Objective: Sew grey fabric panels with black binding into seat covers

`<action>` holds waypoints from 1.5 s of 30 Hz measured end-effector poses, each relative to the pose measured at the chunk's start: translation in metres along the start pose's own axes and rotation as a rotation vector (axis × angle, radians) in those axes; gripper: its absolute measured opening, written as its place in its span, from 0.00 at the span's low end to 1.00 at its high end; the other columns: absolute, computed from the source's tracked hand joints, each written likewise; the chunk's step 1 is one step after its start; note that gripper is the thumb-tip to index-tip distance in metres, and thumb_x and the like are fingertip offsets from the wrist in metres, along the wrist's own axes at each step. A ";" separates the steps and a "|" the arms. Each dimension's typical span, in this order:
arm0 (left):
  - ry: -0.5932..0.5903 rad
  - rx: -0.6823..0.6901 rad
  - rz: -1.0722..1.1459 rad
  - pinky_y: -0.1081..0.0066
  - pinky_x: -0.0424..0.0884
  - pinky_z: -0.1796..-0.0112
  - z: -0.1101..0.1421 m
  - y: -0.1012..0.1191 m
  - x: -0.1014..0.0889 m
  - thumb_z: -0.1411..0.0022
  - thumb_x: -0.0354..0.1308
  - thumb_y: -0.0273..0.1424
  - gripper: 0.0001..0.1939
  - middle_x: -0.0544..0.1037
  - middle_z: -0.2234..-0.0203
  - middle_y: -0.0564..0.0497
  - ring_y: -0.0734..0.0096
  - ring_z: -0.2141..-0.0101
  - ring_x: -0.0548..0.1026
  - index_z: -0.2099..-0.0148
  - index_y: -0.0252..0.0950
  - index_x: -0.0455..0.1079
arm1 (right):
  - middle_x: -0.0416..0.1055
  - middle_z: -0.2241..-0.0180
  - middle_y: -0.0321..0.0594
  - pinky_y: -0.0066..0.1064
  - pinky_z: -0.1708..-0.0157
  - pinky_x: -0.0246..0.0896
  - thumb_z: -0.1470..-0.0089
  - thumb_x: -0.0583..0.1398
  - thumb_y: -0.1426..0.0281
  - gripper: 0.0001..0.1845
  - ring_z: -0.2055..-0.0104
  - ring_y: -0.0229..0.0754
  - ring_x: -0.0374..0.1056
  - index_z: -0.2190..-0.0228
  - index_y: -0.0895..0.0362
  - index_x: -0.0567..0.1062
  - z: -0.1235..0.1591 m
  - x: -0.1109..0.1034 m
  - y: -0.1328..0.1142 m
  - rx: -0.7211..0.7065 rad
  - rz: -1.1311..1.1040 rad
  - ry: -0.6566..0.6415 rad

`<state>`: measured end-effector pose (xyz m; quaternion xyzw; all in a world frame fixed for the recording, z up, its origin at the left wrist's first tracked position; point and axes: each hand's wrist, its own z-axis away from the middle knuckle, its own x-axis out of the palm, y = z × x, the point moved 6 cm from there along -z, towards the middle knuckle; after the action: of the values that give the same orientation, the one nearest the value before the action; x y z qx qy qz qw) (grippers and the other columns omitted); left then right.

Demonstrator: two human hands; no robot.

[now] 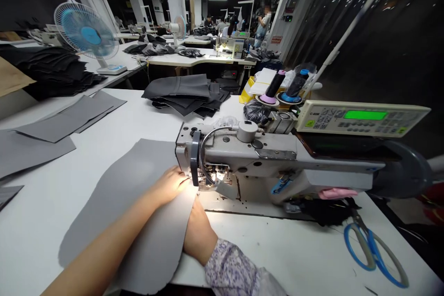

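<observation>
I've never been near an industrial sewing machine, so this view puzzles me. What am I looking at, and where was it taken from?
There is just one picture, from a camera worn on the person's head, looking forward and down. No robot here: those are bare hands. The big pale device is a sewing machine. The left hand lies on a gray panel; the right hand is at its right edge, fingertips hidden, so any grip is unclear. On the white table you also see blue-handled scissors, more gray pieces and a dark stack.
</observation>
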<state>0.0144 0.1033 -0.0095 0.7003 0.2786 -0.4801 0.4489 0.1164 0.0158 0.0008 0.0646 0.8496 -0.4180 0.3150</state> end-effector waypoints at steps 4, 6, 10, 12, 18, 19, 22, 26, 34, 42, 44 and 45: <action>0.028 -0.067 -0.026 0.57 0.68 0.46 0.023 0.009 0.011 0.29 0.48 0.34 0.16 0.79 0.51 0.48 0.60 0.49 0.73 0.52 0.42 0.78 | 0.59 0.34 0.51 0.49 0.32 0.54 0.36 0.51 0.78 0.35 0.30 0.48 0.52 0.31 0.58 0.51 0.034 -0.002 0.005 0.017 0.110 -0.009; 0.073 -0.071 -0.043 0.56 0.67 0.46 0.034 0.016 0.017 0.28 0.48 0.34 0.16 0.79 0.50 0.49 0.59 0.49 0.73 0.52 0.43 0.78 | 0.56 0.33 0.56 0.53 0.31 0.52 0.38 0.53 0.78 0.36 0.29 0.52 0.48 0.31 0.63 0.50 0.047 0.000 0.009 0.004 0.198 -0.023; 0.077 -0.048 -0.059 0.55 0.66 0.47 0.041 0.025 0.023 0.29 0.50 0.35 0.14 0.80 0.54 0.50 0.59 0.52 0.73 0.54 0.45 0.79 | 0.57 0.33 0.55 0.51 0.31 0.50 0.41 0.56 0.75 0.38 0.29 0.54 0.47 0.32 0.65 0.53 0.054 0.006 0.018 -0.016 0.296 -0.058; 0.070 -0.044 -0.060 0.56 0.68 0.49 0.040 0.023 0.023 0.29 0.51 0.34 0.14 0.81 0.56 0.50 0.59 0.53 0.73 0.54 0.45 0.79 | 0.59 0.34 0.54 0.50 0.31 0.51 0.41 0.58 0.74 0.39 0.30 0.54 0.49 0.32 0.65 0.54 0.053 0.006 0.022 0.002 0.345 -0.055; 0.063 -0.011 -0.059 0.56 0.70 0.50 0.036 0.012 0.023 0.30 0.50 0.31 0.16 0.81 0.54 0.51 0.59 0.52 0.73 0.51 0.46 0.80 | 0.63 0.38 0.57 0.52 0.31 0.46 0.42 0.60 0.70 0.35 0.34 0.59 0.54 0.36 0.68 0.62 0.050 0.007 0.031 0.041 0.437 -0.100; 0.058 -0.011 -0.052 0.56 0.70 0.49 0.035 0.010 0.024 0.29 0.50 0.31 0.16 0.81 0.53 0.51 0.59 0.51 0.73 0.51 0.46 0.80 | 0.63 0.38 0.57 0.52 0.31 0.45 0.42 0.61 0.69 0.35 0.34 0.60 0.54 0.36 0.68 0.63 0.049 0.006 0.032 0.049 0.438 -0.108; 0.057 -0.005 -0.034 0.56 0.69 0.47 0.031 0.007 0.025 0.29 0.50 0.32 0.16 0.81 0.52 0.51 0.59 0.50 0.73 0.53 0.44 0.81 | 0.63 0.38 0.56 0.53 0.32 0.45 0.41 0.60 0.69 0.34 0.34 0.60 0.54 0.36 0.66 0.63 0.044 0.003 0.035 0.074 0.435 -0.125; 0.083 0.014 -0.021 0.56 0.70 0.48 0.027 0.002 0.028 0.30 0.52 0.31 0.15 0.82 0.55 0.51 0.59 0.52 0.74 0.56 0.44 0.81 | 0.63 0.38 0.57 0.54 0.33 0.47 0.41 0.60 0.69 0.33 0.36 0.61 0.55 0.36 0.65 0.63 0.037 -0.002 0.037 0.079 0.437 -0.154; 0.049 -0.024 -0.001 0.57 0.70 0.50 0.016 -0.004 0.028 0.31 0.52 0.31 0.15 0.83 0.57 0.50 0.59 0.54 0.75 0.57 0.44 0.81 | 0.67 0.41 0.50 0.50 0.36 0.55 0.40 0.59 0.73 0.32 0.38 0.57 0.59 0.36 0.59 0.63 0.027 -0.014 0.039 0.059 0.367 -0.104; 0.003 -0.035 -0.035 0.59 0.68 0.52 0.009 -0.003 0.026 0.32 0.49 0.25 0.19 0.83 0.58 0.49 0.58 0.55 0.75 0.58 0.42 0.82 | 0.73 0.53 0.56 0.49 0.46 0.64 0.38 0.55 0.71 0.15 0.47 0.58 0.67 0.53 0.61 0.76 0.049 -0.094 0.131 0.409 0.620 0.235; 0.030 -0.033 -0.040 0.59 0.69 0.52 0.008 -0.005 0.026 0.32 0.51 0.26 0.17 0.82 0.59 0.48 0.57 0.55 0.74 0.58 0.42 0.82 | 0.75 0.58 0.57 0.51 0.47 0.62 0.39 0.58 0.68 0.12 0.51 0.60 0.68 0.59 0.61 0.79 0.040 -0.106 0.158 0.473 0.732 0.219; 0.046 -0.030 -0.038 0.59 0.69 0.53 0.007 -0.006 0.026 0.32 0.52 0.26 0.16 0.82 0.60 0.49 0.57 0.55 0.75 0.58 0.43 0.82 | 0.76 0.60 0.57 0.50 0.47 0.62 0.41 0.59 0.68 0.11 0.52 0.60 0.69 0.61 0.61 0.79 0.034 -0.109 0.169 0.480 0.750 0.211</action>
<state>0.0168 0.0984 -0.0365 0.6989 0.3091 -0.4679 0.4438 0.2825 0.1158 -0.0637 0.4811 0.6739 -0.4514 0.3326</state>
